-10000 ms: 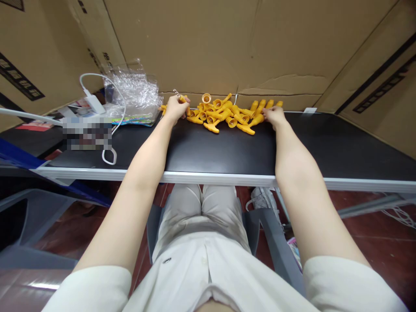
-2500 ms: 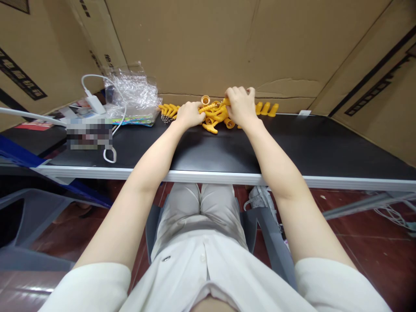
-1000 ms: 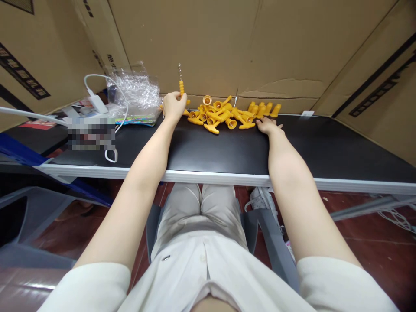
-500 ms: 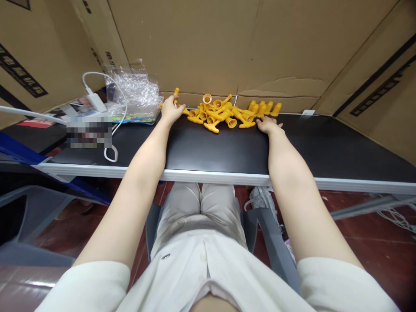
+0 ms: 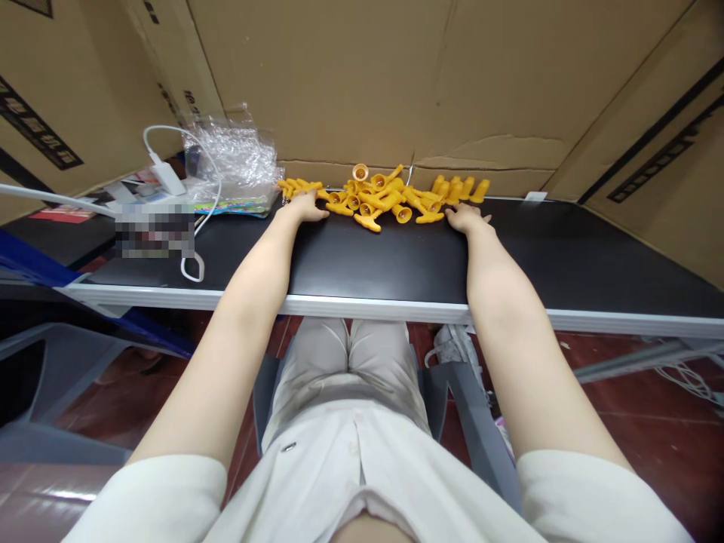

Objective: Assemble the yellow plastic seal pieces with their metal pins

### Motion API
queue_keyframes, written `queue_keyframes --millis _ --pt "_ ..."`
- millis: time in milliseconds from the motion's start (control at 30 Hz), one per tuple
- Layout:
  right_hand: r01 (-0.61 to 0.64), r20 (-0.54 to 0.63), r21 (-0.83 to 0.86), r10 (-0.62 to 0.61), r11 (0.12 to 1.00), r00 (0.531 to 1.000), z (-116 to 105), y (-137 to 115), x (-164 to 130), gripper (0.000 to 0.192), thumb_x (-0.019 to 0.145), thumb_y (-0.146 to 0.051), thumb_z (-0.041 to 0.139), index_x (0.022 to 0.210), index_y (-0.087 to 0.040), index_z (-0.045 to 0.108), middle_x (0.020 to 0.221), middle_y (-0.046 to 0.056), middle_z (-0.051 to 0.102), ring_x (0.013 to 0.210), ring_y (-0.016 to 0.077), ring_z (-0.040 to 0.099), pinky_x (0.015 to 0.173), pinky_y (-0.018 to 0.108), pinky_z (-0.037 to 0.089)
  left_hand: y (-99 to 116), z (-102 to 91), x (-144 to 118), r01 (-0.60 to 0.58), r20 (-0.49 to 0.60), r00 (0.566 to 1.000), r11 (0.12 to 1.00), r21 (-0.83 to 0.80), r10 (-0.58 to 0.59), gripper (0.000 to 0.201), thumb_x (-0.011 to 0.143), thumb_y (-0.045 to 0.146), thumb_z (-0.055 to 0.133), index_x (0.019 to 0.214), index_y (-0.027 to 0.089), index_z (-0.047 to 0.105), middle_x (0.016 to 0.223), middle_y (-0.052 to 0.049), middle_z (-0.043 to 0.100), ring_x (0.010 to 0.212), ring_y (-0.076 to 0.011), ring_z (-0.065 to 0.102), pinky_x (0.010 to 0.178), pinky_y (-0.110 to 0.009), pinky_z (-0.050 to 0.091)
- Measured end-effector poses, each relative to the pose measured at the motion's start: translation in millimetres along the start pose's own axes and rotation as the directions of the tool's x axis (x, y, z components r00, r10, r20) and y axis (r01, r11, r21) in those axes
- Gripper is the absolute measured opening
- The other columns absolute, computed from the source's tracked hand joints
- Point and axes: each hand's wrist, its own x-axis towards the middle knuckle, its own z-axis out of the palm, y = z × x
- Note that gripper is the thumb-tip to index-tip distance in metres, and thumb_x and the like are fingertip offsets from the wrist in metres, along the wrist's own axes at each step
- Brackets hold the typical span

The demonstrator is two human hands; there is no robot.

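A heap of small yellow plastic pieces (image 5: 378, 197) lies at the far edge of the black table (image 5: 385, 260), against the cardboard wall. A short row of the same yellow pieces (image 5: 297, 185) lies left of the heap, and another row (image 5: 461, 188) stands to its right. My left hand (image 5: 306, 207) rests flat on the table just below the left row, holding nothing. My right hand (image 5: 467, 218) lies on the table at the right end of the heap, fingers spread, empty.
Crumpled clear plastic wrap (image 5: 229, 162) and a white charger with cable (image 5: 164, 177) sit at the back left. Cardboard sheets (image 5: 367, 75) wall in the table's far side and right. A grey chair (image 5: 452, 392) is under me.
My left hand held a yellow piece with a metal chain up, lowered it to the left row and let go. It now lies flat. My right hand stayed still.
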Motion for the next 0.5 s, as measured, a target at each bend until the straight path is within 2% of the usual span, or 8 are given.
queue_keyframes --millis 67,200,267,367,500 --pt "0.006 -0.005 0.007 -0.006 1.0 1.0 0.5 0.7 0.9 0.06 0.114 -0.04 0.039 0.169 -0.018 0.05 0.177 0.017 0.041 0.168 0.037 0.032 0.135 0.073 0.016 7.0 -3.8 -4.5 0.015 0.047 0.999 1.0 -0.018 -0.014 0.091 0.088 0.049 0.067 0.167 0.01 0.046 0.174 -0.023 0.046 0.165 -0.041 0.042 0.136 -0.049 0.036" --pt "0.007 -0.011 0.02 -0.007 1.0 1.0 1.5 1.4 2.4 0.058 0.114 -0.039 0.04 0.168 -0.02 0.051 0.176 0.018 0.042 0.168 0.0373 0.033 0.135 0.075 0.016 9.8 0.9 -4.7 0.065 -0.025 0.998 0.997 -0.032 -0.066 0.083 0.084 0.035 0.064 0.163 0.012 0.054 0.174 -0.025 0.045 0.164 -0.0412 0.044 0.137 -0.048 0.034" --pt "0.004 -0.004 0.017 -0.004 1.0 1.0 1.2 1.0 1.9 0.06 0.114 -0.04 0.039 0.168 -0.018 0.05 0.177 0.017 0.041 0.168 0.0363 0.032 0.136 0.072 0.015 7.1 4.0 -4.5 0.095 -0.042 0.994 0.995 -0.04 -0.097 0.086 0.081 0.026 0.062 0.165 0.015 0.052 0.177 -0.023 0.039 0.166 -0.0396 0.04 0.138 -0.046 0.032" --pt "-0.001 0.006 0.013 0.001 1.0 1.0 0.0 0.2 0.0 0.061 0.114 -0.04 0.039 0.17 -0.017 0.048 0.177 0.017 0.041 0.168 0.036 0.032 0.136 0.07 0.016 1.8 5.6 -5.2 0.1 -0.039 0.994 0.992 -0.071 -0.103 0.099 0.072 0.018 0.063 0.17 0.019 0.046 0.181 -0.019 0.034 0.17 -0.039 0.032 0.14 -0.051 0.03" --pt "-0.002 0.004 0.017 0.002 1.0 1.0 -1.5 -0.6 -2.7 0.06 0.114 -0.039 0.039 0.169 -0.016 0.049 0.175 0.019 0.043 0.167 0.0367 0.033 0.136 0.07 0.017 -3.5 5.0 -5.3 0.108 -0.062 0.991 0.987 -0.116 -0.116 0.108 0.069 0.014 0.062 0.174 0.015 0.037 0.186 -0.017 0.024 0.174 -0.0345 0.024 0.143 -0.05 0.023"
